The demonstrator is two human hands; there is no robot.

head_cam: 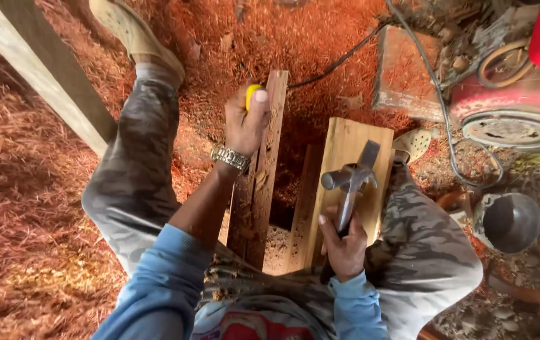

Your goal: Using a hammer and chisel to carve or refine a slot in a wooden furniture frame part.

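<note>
the left hand (246, 123) grips a yellow tool (252, 94) against the dark plank (263, 182), pinning it steady. the right hand (344, 245) clutches a claw hammer (350, 182) by its handle, head poised over the pale board (345, 164), above the sawdust floor (24, 208).

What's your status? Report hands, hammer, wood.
Left hand grips yellow tool against the dark plank. Right hand holds hammer over the pale board. Nothing between them.
</note>
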